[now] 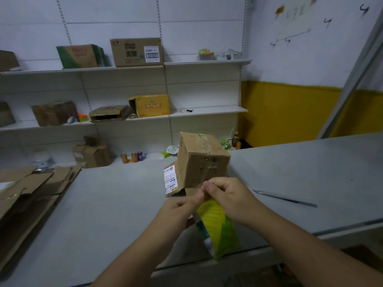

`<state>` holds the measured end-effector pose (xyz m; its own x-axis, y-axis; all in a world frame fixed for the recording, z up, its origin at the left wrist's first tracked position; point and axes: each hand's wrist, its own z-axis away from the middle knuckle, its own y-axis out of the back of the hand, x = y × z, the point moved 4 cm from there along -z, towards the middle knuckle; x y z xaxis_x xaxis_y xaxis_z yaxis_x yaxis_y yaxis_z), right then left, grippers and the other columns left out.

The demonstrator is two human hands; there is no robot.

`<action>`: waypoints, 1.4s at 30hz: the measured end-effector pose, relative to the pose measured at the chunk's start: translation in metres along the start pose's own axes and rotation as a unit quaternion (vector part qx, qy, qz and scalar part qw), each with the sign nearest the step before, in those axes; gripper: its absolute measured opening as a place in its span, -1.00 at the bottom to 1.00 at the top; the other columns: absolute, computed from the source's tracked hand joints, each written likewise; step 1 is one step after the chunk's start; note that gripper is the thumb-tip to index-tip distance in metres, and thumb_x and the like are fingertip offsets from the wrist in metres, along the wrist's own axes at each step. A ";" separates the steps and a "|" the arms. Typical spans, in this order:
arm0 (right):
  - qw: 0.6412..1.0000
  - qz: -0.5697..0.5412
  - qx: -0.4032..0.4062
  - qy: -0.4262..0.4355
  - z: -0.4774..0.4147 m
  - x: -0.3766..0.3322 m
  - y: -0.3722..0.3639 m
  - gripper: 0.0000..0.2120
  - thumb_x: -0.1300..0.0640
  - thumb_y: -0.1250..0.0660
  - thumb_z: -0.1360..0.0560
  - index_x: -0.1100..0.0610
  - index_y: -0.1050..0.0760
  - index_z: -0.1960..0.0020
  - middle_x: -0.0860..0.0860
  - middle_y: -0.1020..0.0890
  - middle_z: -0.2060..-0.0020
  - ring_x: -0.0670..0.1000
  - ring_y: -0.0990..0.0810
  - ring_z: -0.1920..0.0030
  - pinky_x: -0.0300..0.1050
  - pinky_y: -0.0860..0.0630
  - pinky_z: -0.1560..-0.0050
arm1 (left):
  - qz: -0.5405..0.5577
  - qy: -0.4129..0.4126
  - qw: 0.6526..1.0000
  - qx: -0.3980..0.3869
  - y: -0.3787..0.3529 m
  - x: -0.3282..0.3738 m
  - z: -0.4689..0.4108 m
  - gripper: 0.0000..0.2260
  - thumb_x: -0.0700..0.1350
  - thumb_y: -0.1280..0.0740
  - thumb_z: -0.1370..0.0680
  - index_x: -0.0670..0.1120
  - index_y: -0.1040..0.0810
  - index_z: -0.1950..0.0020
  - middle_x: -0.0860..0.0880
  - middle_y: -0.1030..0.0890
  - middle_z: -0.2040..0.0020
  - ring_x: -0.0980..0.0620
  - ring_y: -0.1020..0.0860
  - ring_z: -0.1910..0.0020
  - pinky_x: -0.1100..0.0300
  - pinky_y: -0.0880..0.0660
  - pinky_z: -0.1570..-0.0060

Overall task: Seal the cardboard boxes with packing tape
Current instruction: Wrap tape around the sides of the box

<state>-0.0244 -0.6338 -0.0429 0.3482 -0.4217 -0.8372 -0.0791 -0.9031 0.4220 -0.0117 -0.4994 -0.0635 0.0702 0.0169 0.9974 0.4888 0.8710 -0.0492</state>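
A roll of yellow and green packing tape (pixel 217 226) hangs in front of me above the grey table (pixel 103 204). My left hand (pixel 176 210) and my right hand (pixel 228 195) meet at the roll's top edge, fingers curled and pinching the tape there. Just behind my hands a brown cardboard box (pixel 203 160) with old tape along its top seam sits on a lower box (pixel 172 181) that bears a white shipping label. The lower box is partly hidden by my hands.
Flattened cardboard (pixel 31 187) lies piled at the table's left end. A thin metal blade or ruler (pixel 286 198) rests on the table to the right. Wall shelves behind hold several boxes (pixel 136 51) and drink cans (pixel 133 157). A yellow wall band runs at right.
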 end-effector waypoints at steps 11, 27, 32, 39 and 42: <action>0.993 0.106 0.053 0.004 0.003 0.015 0.017 -0.73 0.05 -0.22 -0.59 0.01 -0.58 0.24 -0.10 -0.62 0.29 -0.14 -0.56 0.24 -0.07 -0.49 0.14 | -0.097 -0.012 0.995 -0.004 0.032 0.011 -0.005 -0.59 -0.08 -0.46 -0.32 -0.04 -0.52 -0.14 -0.06 -0.60 -0.09 0.05 -0.62 0.00 0.15 -0.59 0.02; 0.997 -0.013 -0.023 -0.073 0.011 0.011 -0.001 -0.80 -0.03 -0.40 -0.46 -0.05 -0.58 -0.07 -0.11 -0.67 0.08 -0.16 -0.62 0.05 -0.20 -0.56 0.01 | -0.587 -0.226 0.776 -0.047 -0.010 0.091 -0.026 -0.88 -0.09 -0.40 -0.48 -0.02 -0.67 0.01 0.07 -0.64 0.14 0.19 -0.57 0.21 0.36 -0.52 0.18; 0.970 -0.197 -0.115 -0.087 0.027 0.023 -0.013 -0.31 -0.27 -0.43 -0.27 -0.01 -0.38 -0.31 -0.07 -0.59 -0.16 -0.07 -0.57 -0.17 -0.20 -0.50 -0.09 | -0.536 -0.188 0.821 -0.051 -0.001 0.097 -0.023 -0.96 -0.14 -0.42 -0.46 -0.01 -0.64 0.17 0.08 -0.63 0.25 0.19 -0.60 0.26 0.36 -0.55 0.22; 0.970 -0.175 -0.163 -0.053 0.015 0.017 -0.002 -0.28 -0.59 -0.26 -0.11 -0.07 -0.63 0.01 -0.03 -0.68 0.09 -0.01 -0.64 0.08 0.00 -0.52 0.02 | -0.254 -0.093 0.963 -0.010 0.022 0.086 -0.010 -0.93 -0.29 -0.36 -0.48 -0.20 -0.60 0.20 -0.14 -0.64 0.31 -0.01 -0.60 0.32 0.23 -0.57 0.25; 0.965 -0.171 -0.196 -0.030 0.019 0.001 0.001 -0.64 -0.17 -0.36 -0.39 0.01 -0.57 -0.10 -0.05 -0.67 0.05 -0.06 -0.63 0.02 -0.20 -0.53 0.05 | -0.204 -0.094 0.974 0.022 0.029 0.083 -0.003 -0.95 -0.33 -0.35 -0.48 -0.27 -0.58 0.18 -0.10 -0.60 0.40 0.03 -0.57 0.41 0.26 -0.56 0.33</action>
<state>-0.0418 -0.6363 -0.0499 0.2356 -0.1178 -0.9647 0.3941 -0.8958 0.2057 0.0106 -0.4742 0.0182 -0.2846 -0.2499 0.9255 0.4046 0.8439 0.3523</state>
